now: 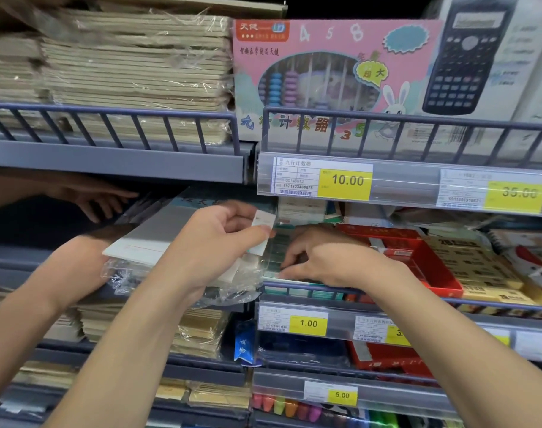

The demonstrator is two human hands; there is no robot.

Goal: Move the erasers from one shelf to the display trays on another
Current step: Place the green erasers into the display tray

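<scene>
White eraser point(262, 234) pinched in your left hand point(215, 242); right hand point(322, 257), fingers curled, arranges the clear tray point(274, 273): placement next.

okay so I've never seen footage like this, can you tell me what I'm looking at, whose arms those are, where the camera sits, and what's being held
There is no machine here. One wide-angle camera is worn on a person's head and looks forward and down, so the two forearms coming up from the bottom belong to the wearer. The scene is a stationery shop's shelving.

The left hand pinches a small white packet, probably erasers, above a crinkled clear plastic bag. The right hand reaches into a clear display tray of greenish erasers; its fingers are curled, but whether they grip anything cannot be told.

Beside that tray sit a red tray and yellow boxes. Above stand a pink abacus box and a calculator box, with yellow price tags below. Another person's hand shows at far left.
</scene>
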